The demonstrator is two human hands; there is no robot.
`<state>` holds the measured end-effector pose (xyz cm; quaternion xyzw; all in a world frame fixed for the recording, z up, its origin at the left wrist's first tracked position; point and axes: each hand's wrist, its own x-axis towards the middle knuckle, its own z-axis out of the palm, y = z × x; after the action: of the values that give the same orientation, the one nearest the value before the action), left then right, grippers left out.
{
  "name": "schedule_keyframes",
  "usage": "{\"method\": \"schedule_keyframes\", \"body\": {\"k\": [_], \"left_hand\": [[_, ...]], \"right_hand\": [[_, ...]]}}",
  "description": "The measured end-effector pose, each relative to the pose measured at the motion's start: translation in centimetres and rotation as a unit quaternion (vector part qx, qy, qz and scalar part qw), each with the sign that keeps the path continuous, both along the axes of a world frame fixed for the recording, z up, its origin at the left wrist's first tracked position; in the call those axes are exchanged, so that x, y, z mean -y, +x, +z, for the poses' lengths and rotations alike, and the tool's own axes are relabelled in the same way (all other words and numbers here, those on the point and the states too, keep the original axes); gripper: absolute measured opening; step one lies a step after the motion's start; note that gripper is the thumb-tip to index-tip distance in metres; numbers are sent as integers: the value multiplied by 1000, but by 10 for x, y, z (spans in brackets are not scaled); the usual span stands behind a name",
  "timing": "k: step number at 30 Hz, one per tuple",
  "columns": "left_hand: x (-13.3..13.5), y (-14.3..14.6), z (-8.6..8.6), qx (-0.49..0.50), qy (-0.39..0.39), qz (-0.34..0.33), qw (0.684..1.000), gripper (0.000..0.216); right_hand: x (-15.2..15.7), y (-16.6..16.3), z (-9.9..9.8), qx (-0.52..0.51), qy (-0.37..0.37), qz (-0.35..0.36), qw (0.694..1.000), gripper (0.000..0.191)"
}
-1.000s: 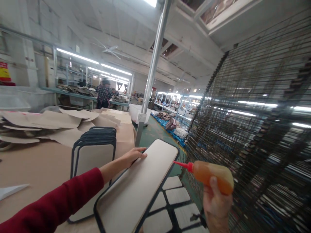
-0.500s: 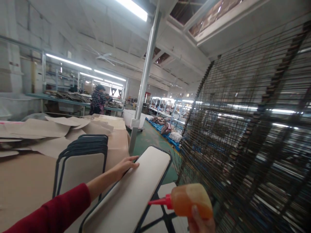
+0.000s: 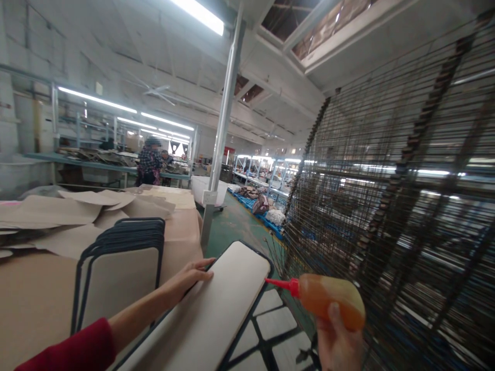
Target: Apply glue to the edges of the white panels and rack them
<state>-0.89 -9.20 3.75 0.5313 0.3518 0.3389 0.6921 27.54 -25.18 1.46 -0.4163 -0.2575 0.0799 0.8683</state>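
Observation:
My left hand rests with fingers laid flat on the left edge of a long cream panel with a dark rim, which tilts up and away from me. My right hand grips an orange squeeze bottle with a red nozzle. The nozzle tip points left and sits just off the panel's right edge. A red sleeve covers my left forearm.
A stack of similar dark-rimmed panels lies on the brown paper-covered table. More panels lie lower down. A tall wire rack fills the right. A metal pillar stands ahead. A person works far off.
The bottle has risen and moved right, its nozzle again beside the panel's right edge. The view has tipped slightly upward. My left hand keeps its place on the panel.

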Motion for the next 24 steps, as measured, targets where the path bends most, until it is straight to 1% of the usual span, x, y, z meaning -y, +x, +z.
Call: {"method": "schedule_keyframes", "body": {"k": [2,5,8,11,13,18,24], "left_hand": [[1,0,-1,-6,6,-9,1000,98],[3,-3,-1,-19,19,-17,999,94],[5,-6,2,-37,25,-23,999,93],[5,-8,4,-46,41,-38,997,90],[4,-9,2,-50,45,-45,997,90],[-2,-11,-5,-37,38,-62,997,83],[-1,-12,-7,-31,52,-71,996,79]], "right_hand": [[-1,7,4,1,15,-11,1000,51],[-1,15,19,-18,40,-25,999,42],[1,19,34,-43,55,-19,997,45],[3,21,42,-52,50,10,997,50],[3,25,41,-45,45,25,998,50],[1,34,32,-19,27,49,998,55],[2,37,27,-21,11,47,999,55]]}}
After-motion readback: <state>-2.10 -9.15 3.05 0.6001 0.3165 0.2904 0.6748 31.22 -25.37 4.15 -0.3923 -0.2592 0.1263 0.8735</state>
